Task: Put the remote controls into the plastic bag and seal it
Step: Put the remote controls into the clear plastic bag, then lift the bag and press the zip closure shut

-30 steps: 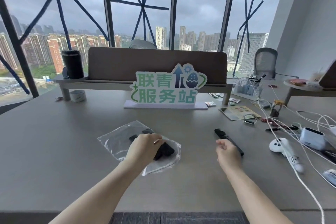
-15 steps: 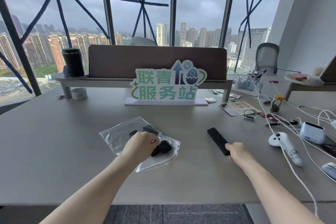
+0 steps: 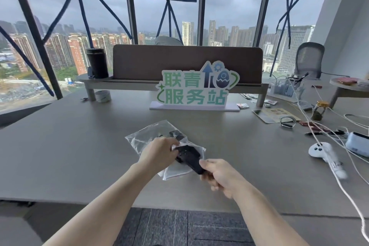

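- Two hands at bag (image 3: 148, 136) mouth: left hand (image 3: 159, 151) pinches the opening's edge.
- Right hand (image 3: 220, 175) grips black remote (image 3: 189, 159) by near end.
- Remote's long axis points up-left into bag; far end approx. inside.
- Another remote (image 3: 176, 136) already inside.

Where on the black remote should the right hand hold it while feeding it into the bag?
Probably the near tail end, gripped from the person's side. The black remote lies lengthwise with its far end pointing into the mouth of the plastic bag, which the left hand holds at the opening. The right hand already pinches that rear end, leaving the leading end free to slide in.
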Demonstrator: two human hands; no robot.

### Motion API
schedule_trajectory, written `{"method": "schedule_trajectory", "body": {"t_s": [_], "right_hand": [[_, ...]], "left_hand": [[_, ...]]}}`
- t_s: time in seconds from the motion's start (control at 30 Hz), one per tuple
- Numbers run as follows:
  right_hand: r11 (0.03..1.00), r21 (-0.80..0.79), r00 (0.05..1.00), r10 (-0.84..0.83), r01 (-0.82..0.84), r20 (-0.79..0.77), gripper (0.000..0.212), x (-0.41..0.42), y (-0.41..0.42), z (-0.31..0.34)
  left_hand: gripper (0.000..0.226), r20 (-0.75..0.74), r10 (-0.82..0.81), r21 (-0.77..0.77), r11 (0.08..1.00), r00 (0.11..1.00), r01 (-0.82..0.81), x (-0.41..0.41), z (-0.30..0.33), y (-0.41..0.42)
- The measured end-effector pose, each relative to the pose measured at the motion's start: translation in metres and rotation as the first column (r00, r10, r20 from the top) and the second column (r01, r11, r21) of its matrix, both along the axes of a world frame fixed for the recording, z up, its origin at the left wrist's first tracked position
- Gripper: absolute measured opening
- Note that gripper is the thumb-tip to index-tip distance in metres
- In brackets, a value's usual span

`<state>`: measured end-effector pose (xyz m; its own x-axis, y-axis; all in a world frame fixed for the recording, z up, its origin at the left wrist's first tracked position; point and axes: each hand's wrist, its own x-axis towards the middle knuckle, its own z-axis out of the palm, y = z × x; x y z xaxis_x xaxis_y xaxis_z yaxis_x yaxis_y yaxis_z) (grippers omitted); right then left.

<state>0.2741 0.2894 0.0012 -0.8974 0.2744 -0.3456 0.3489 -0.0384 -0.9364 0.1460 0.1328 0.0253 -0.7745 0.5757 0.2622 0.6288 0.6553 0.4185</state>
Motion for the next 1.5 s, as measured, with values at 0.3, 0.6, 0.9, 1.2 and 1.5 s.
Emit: {"method": "schedule_trajectory", "body": {"t_s": [0.3,0.6,0.9,1.2,1.5], "right_hand": [[0.802,0.479,0.934,-0.305,0.356,-0.183,0.015,-0.025,0.0,-0.008],[0.546,0.818,0.983,-0.111,0.181,-0.143,0.021,-0.07,-0.005,-0.006],[0.896,0.28,0.897,-0.226,0.345,-0.38,0.019,-0.066,-0.006,0.086],[0.929,0.079,0.818,-0.274,0.361,-0.506,0.01,-0.051,0.009,0.179],[0.782,0.481,0.871,-0.155,0.396,-0.465,0.021,-0.024,0.017,0.189]], "left_hand": [[0.038,-0.005,0.048,0.05,0.998,0.999,-0.048,-0.01,-0.008,-0.022],[0.07,0.064,0.143,-0.303,0.946,0.988,-0.118,0.006,-0.025,-0.047],[0.021,0.243,0.193,0.407,0.869,0.95,-0.281,-0.037,0.072,-0.058],[0.004,0.255,-0.041,0.671,0.727,0.966,-0.146,-0.044,0.168,-0.057],[0.027,0.267,-0.205,0.672,0.74,0.942,-0.03,-0.035,0.142,-0.05]]}}
